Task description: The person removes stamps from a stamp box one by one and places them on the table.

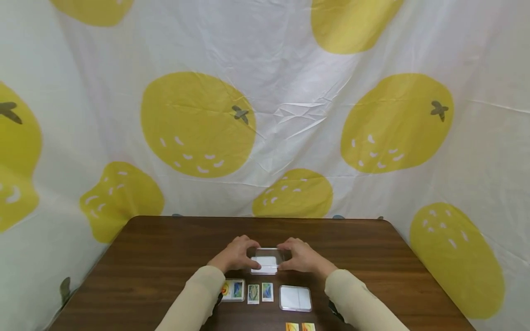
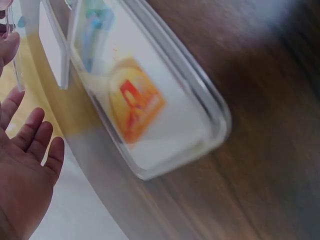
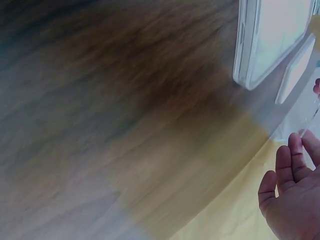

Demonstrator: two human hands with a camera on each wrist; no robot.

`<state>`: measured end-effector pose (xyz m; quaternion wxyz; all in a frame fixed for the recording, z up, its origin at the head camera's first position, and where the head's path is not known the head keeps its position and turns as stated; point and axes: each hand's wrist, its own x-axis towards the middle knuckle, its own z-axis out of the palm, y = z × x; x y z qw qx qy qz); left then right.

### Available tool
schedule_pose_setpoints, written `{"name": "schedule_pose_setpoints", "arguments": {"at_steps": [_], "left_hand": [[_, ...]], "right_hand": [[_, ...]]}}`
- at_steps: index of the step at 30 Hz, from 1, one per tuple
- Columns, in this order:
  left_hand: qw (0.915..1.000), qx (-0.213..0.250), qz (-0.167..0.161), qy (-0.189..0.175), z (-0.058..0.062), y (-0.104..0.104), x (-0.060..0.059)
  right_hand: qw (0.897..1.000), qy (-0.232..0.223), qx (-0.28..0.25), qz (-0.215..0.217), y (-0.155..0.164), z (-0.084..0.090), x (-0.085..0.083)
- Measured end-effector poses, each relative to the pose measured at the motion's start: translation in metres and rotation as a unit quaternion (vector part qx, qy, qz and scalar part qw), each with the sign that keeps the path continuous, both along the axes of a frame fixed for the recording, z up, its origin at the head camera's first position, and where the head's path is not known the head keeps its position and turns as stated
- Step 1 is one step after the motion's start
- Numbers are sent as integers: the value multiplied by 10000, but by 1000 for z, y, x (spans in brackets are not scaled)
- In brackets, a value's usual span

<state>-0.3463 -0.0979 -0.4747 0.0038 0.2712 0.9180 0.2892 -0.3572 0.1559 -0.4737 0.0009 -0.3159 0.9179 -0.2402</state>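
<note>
My left hand and right hand hold a clear plastic cover between them, pinching it at its two ends. In the left wrist view its edge stands up beside the left fingers. Under the cover in the head view lies a white rectangular piece, which the right wrist view shows as a thin slab on the table. In the right wrist view the fingertips of the right hand meet the cover's lower edge.
Nearer the body, a clear case with picture cards lies on the left, two loose cards beside it, and a clear case with a white inside on the right. Two orange cards lie at the bottom of the head view. A lemon-print cloth hangs behind the brown table.
</note>
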Motion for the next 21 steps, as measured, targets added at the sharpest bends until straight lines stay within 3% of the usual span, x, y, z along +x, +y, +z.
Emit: {"name": "schedule_pose_setpoints", "arguments": {"at_steps": [11, 21], "left_hand": [[9993, -227, 234, -178, -12, -13, -1], [9979, -416, 395, -312, -19, -12, -2]], "right_hand": [[9990, -428, 72, -128, -14, -11, -2], [9985, -413, 313, -196, -19, -17, 1]]}}
